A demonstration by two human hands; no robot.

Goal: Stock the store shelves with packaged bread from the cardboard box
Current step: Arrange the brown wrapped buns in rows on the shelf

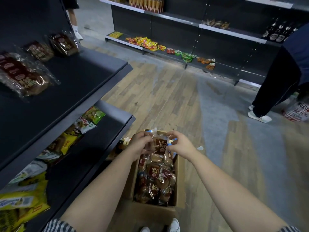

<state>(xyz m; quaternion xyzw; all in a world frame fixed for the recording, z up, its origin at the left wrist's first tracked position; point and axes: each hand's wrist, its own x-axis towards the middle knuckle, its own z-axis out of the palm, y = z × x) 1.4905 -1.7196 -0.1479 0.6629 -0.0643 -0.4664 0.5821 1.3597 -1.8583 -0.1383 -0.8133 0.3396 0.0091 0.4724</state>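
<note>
An open cardboard box point(179, 180) stands on the floor at my feet, filled with several clear bags of brown bread point(154, 183). Over its far end I hold one bread bag point(159, 144) with a brown label. My left hand point(141, 144) grips its left side and my right hand point(179, 144) pinches its right edge. On the dark upper shelf point(75, 84) to my left lie three bread bags point(21, 76), spread toward the back.
The lower left shelf point(107, 129) carries yellow and green snack packs. Across the wooden floor stands another shelving unit point(217, 39) with candy packets and bottles. A person in dark trousers point(277, 81) stands at the right. Another person's leg shows at the top left.
</note>
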